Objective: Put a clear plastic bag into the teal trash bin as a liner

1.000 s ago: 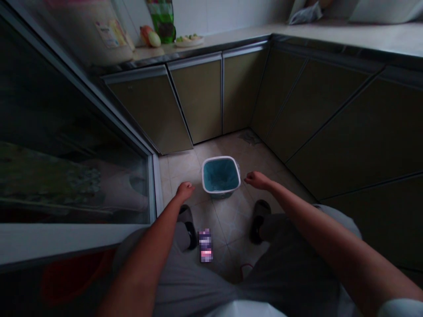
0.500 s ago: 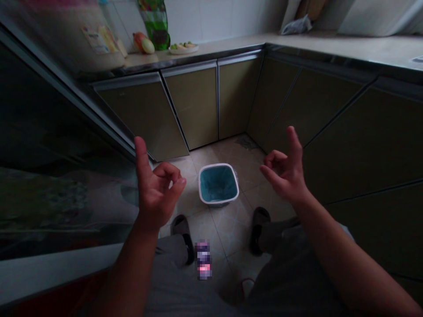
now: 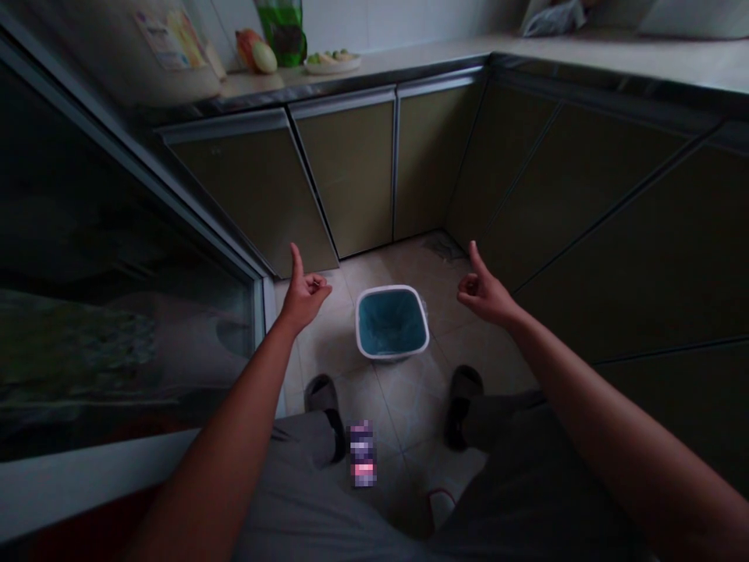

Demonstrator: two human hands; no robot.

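Observation:
My left hand [image 3: 305,297] and my right hand [image 3: 483,293] are held out in the air on either side of a square white-rimmed bin [image 3: 392,288] with a blue liner. Both hands hold nothing, with thumbs raised and fingers curled. Neither touches the bin, which stands on the tiled floor [image 3: 409,398] beyond my feet. Dark slippers [image 3: 462,406] show below my hands. Between them lies a small pixelated object [image 3: 363,453], too blurred to identify.
Olive-brown cabinets [image 3: 351,168] with metal trim form a corner ahead and to the right. On the countertop [image 3: 409,58] stand a green bag, produce and a plate. A dark glass door [image 3: 129,234] in a metal frame runs along the left.
Both hands have moved farther from the camera and lower, with my arms straighter. They look smaller now, with the fingers curled tighter. The bin and floor have shifted only slightly in view.

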